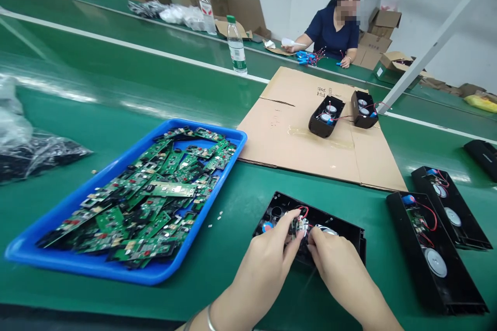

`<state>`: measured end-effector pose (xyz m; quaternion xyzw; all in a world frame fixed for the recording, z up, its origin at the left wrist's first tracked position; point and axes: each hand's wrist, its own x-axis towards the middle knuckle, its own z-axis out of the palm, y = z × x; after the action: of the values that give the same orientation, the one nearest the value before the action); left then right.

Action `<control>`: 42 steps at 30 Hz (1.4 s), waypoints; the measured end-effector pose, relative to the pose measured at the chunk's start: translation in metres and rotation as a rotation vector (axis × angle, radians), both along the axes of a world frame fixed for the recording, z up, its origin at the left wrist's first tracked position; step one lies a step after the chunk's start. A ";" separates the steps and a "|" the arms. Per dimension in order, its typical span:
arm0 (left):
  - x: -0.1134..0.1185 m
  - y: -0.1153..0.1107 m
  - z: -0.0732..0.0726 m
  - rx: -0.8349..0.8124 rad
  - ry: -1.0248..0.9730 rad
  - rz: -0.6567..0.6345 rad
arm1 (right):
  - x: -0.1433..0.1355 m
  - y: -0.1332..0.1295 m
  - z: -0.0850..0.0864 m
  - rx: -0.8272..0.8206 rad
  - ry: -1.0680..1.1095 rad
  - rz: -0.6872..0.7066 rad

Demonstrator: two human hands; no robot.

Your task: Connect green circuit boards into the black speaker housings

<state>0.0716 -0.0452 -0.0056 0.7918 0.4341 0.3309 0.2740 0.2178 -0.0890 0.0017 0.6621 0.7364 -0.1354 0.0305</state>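
A black speaker housing (351,235) lies open on the green table below both hands. My left hand (267,253) pinches a small circuit board (295,227) upright over the housing. Close beside it, my right hand (334,256) has its thumb and fingers pressed together near the board; what they hold is too small to make out. A red wire (305,210) loops by my left fingertips. Inside the housing, a blue cylinder (267,226) sits at the left, and a round speaker (326,229) shows partly behind my right fingers.
A blue tray (155,275) of circuit boards stands at left. More housings (435,253) lie at right, and two (326,116) rest on flat cardboard (279,134) ahead. A bottle (236,46) stands beyond the tray. Across the table, a person (336,28) handles blue parts with wires.
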 end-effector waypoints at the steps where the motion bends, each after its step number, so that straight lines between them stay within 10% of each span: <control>1: 0.001 -0.001 0.000 0.049 0.028 -0.009 | -0.002 0.001 -0.001 -0.009 -0.057 0.033; 8: 0.003 -0.003 -0.006 0.101 0.080 -0.057 | 0.003 -0.004 -0.020 0.205 -0.070 0.091; 17: 0.007 -0.001 -0.018 0.090 0.116 -0.095 | -0.005 0.007 -0.009 0.051 -0.072 0.045; 26: 0.009 -0.001 -0.012 -0.056 0.032 -0.042 | 0.006 0.005 0.005 -0.034 0.485 -0.027; 32: 0.008 -0.001 -0.008 -0.109 -0.048 -0.005 | 0.009 0.005 -0.002 0.057 0.464 -0.069; 42: -0.005 -0.011 -0.017 0.265 -0.049 -0.099 | 0.007 0.003 -0.022 0.233 0.358 -0.376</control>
<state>0.0669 -0.0558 -0.0225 0.8332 0.3401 0.3906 0.1937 0.2246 -0.0857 -0.0204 0.7518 0.6050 -0.1678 -0.2017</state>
